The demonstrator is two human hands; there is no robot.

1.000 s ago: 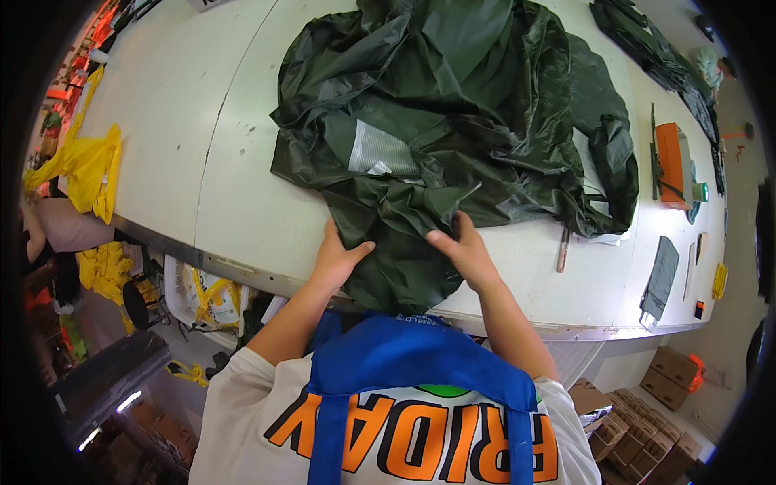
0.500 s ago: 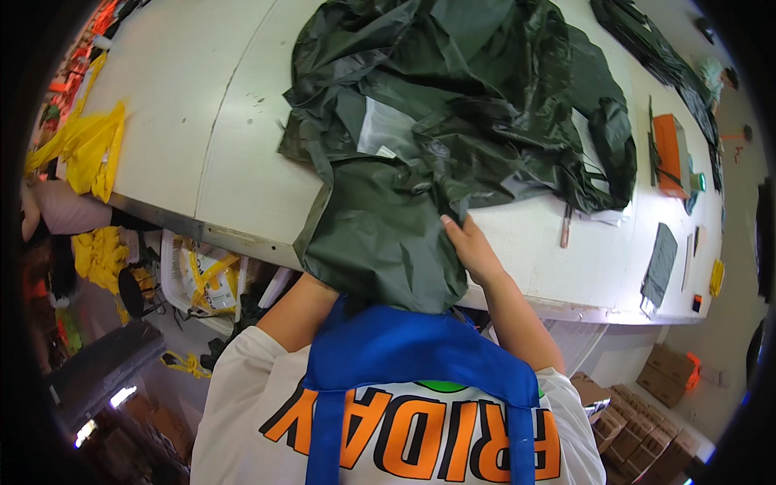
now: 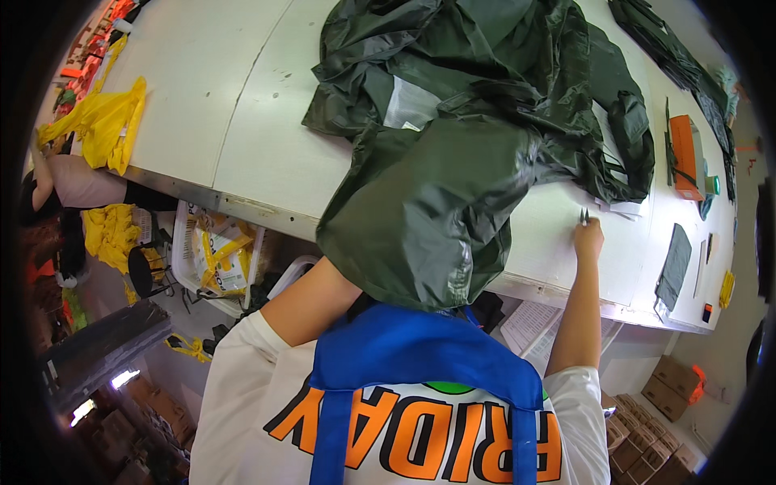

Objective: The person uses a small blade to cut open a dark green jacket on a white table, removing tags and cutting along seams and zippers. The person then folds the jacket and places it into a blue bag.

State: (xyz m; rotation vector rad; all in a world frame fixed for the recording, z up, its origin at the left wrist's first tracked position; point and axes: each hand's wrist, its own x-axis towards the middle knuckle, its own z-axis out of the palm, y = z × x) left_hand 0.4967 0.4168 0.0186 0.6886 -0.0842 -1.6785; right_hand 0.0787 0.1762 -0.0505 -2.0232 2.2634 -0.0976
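Observation:
A dark green garment (image 3: 416,214) of thin, shiny, coated-looking fabric lies bunched on the white table (image 3: 267,105), with its near part hanging over the front edge against my blue apron (image 3: 420,347). My left forearm goes in under this near part, and the cloth hides my left hand. To the right of the garment, my right hand (image 3: 588,239) is closed around a pair of small thread snips (image 3: 584,217). Their two dark points stick up past the fingers, slightly apart. White sheets (image 3: 618,208) lie partly under the garment close to the snips.
On the right of the table are an orange box (image 3: 685,153) and a folded grey-green piece (image 3: 672,267). More dark green cloth (image 3: 659,48) lies at the far right. Below the left edge stands a white bin (image 3: 182,250) of yellow packages. A person in pink (image 3: 89,178) is at the left.
My right hand has let go of the garment, moved right and picked up the snips from the table. The garment's near part has swung up and spread to the right.

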